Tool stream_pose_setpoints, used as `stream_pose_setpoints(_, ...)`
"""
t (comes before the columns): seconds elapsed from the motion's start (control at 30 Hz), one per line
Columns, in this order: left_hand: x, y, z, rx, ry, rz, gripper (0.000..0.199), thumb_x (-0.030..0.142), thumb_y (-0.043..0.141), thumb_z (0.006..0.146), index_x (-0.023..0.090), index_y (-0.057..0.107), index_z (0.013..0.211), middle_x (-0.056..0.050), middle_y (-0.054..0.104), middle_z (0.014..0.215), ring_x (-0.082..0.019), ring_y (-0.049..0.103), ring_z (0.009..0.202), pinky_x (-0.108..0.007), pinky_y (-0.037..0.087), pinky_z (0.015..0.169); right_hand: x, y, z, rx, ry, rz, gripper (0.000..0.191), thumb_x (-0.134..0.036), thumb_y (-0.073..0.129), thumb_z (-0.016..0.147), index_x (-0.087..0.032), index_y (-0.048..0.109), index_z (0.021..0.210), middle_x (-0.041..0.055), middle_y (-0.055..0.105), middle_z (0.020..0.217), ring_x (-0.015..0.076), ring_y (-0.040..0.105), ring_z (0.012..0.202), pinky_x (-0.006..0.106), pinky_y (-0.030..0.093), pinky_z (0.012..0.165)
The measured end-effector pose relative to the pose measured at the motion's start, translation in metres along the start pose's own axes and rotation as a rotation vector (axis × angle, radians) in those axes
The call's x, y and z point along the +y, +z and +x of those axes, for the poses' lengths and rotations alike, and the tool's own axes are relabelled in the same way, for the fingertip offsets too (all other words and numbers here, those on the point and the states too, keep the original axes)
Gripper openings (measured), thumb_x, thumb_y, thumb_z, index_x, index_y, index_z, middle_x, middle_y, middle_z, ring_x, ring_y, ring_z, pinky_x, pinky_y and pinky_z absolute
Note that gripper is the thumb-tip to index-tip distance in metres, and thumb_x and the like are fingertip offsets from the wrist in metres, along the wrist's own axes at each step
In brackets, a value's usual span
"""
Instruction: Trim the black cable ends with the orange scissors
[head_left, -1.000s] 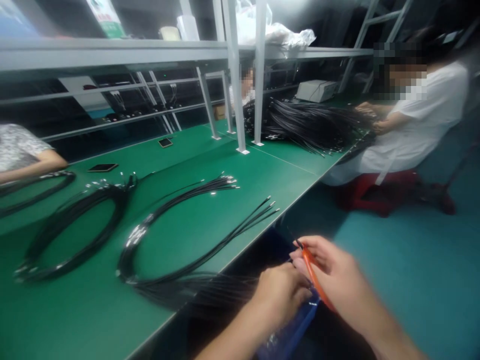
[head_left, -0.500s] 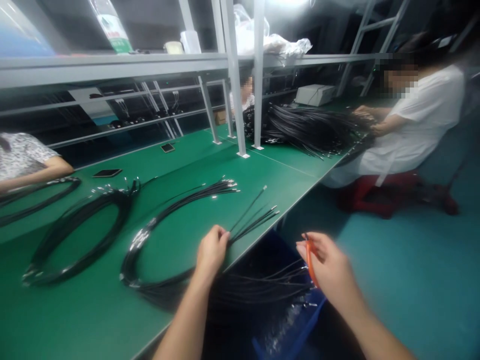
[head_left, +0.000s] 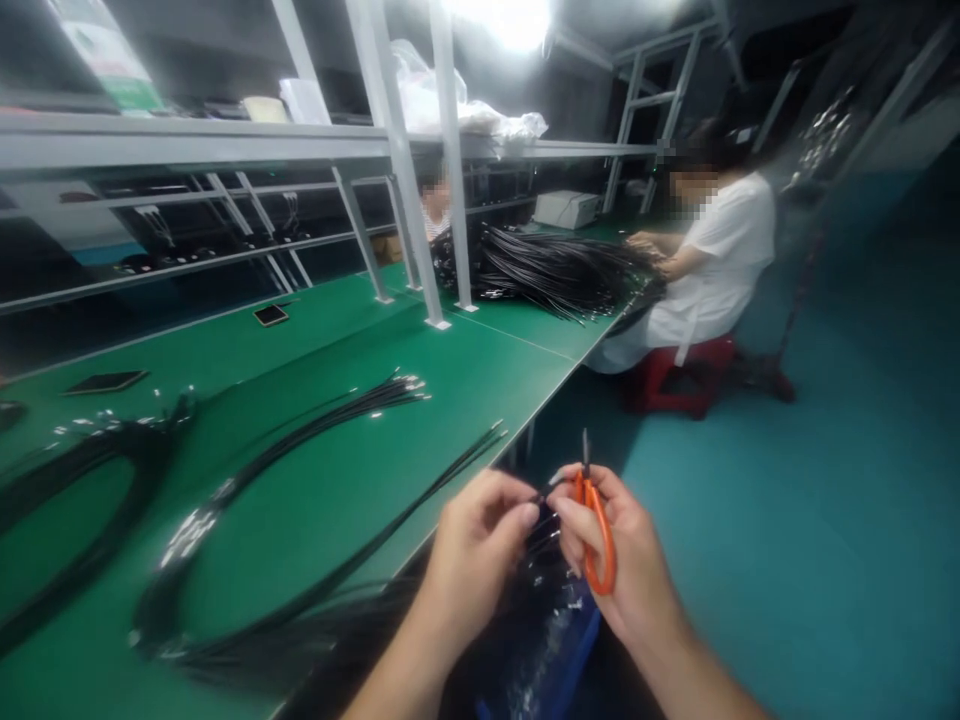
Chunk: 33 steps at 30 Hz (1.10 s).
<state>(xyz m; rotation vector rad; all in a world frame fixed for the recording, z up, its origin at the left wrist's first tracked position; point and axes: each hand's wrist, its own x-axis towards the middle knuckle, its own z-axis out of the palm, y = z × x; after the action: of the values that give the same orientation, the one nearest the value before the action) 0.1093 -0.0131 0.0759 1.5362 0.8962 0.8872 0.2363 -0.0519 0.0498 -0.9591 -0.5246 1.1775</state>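
Head-worn camera looks forward and down over the green table [head_left: 487,370]

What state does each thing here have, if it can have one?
Left hand: pinching a cable
Right hand: closed on the orange tool
Orange tool: tip up; whether open, unclear
Curved bundle: lying on the table
Light: on
Stool: sat on
Bag: crumpled, on the shelf

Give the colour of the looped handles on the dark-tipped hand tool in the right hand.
The looped handles are orange, best seen in the head view.
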Motion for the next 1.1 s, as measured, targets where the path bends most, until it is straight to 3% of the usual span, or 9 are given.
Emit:
stream_pose_setpoints(0.1, -0.015, 0.000, -0.012, -0.024, -0.092, -0.110, 0.017, 0.031, 0.064, 0.082, 0.014, 0.062, 0.077, 0.001, 0.052, 0.060, -0.011, 0.046, 0.054, -0.021, 0.038, 0.052, -0.007, 0.002, -0.005, 0.008, -0.056, 0.021, 0.034, -0.018, 0.072, 0.070, -0.019, 0.052, 0.098, -0.0004, 0.062, 0.080, 0.0043, 0.046, 0.044, 0.017, 0.038, 0.040)
stream_pose_setpoints(0.3, -0.019, 0.001, -0.020, 0.029, -0.037, -0.019, 0.016, 0.028, 0.065, 0.082, 0.015, 0.065, 0.073, -0.003, 0.062, 0.074, -0.015, 0.056, 0.069, -0.023, 0.042, 0.065, -0.004, 0.008, -0.009, 0.018, -0.031, 0.034, 0.032, -0.016, 0.072, 0.069, -0.018, 0.053, 0.095, -0.0003, 0.062, 0.076, 0.0094, 0.056, 0.055, 0.021, 0.047, 0.050)
stream_pose_setpoints(0.6, -0.017, 0.004, -0.026, 0.104, -0.007, 0.207, 0.012, 0.024, 0.063, 0.082, 0.016, 0.067, 0.073, -0.001, 0.062, 0.071, -0.015, 0.056, 0.066, -0.023, 0.041, 0.060, -0.002, 0.011, -0.009, 0.030, -0.019, -0.006, 0.030, -0.017, 0.072, 0.070, -0.018, 0.052, 0.093, -0.0019, 0.061, 0.072, 0.0094, 0.057, 0.053, 0.022, 0.048, 0.053)
stream_pose_setpoints(0.73, -0.018, 0.001, -0.030, 0.096, 0.011, 0.220, 0.011, 0.022, 0.061, 0.083, 0.018, 0.068, 0.076, 0.000, 0.063, 0.072, -0.014, 0.056, 0.066, -0.022, 0.040, 0.061, -0.002, 0.011, -0.010, -0.012, 0.050, 0.036, 0.028, -0.012, 0.068, 0.071, -0.017, 0.052, 0.093, -0.0026, 0.060, 0.070, 0.0084, 0.055, 0.052, 0.021, 0.046, 0.055)
stream_pose_setpoints(0.9, -0.028, -0.001, -0.034, 0.050, -0.012, 0.098, 0.012, 0.024, 0.058, 0.087, 0.018, 0.068, 0.082, -0.001, 0.066, 0.078, -0.016, 0.059, 0.073, -0.024, 0.044, 0.068, 0.001, 0.011, -0.008, -0.028, 0.248, 0.219, 0.027, -0.010, 0.064, 0.070, -0.015, 0.051, 0.093, -0.0002, 0.060, 0.070, 0.0095, 0.054, 0.053, 0.020, 0.043, 0.050)
stream_pose_setpoints(1.1, -0.028, 0.000, -0.034, 0.106, -0.039, -0.078, 0.014, 0.032, 0.055, 0.089, 0.018, 0.055, 0.091, -0.001, 0.060, 0.079, -0.015, 0.057, 0.068, -0.024, 0.045, 0.062, 0.009, 0.019, -0.015, 0.021, 0.327, 0.278, 0.029, -0.009, 0.065, 0.068, -0.016, 0.051, 0.092, -0.0007, 0.058, 0.068, 0.0106, 0.054, 0.056, 0.021, 0.045, 0.054)
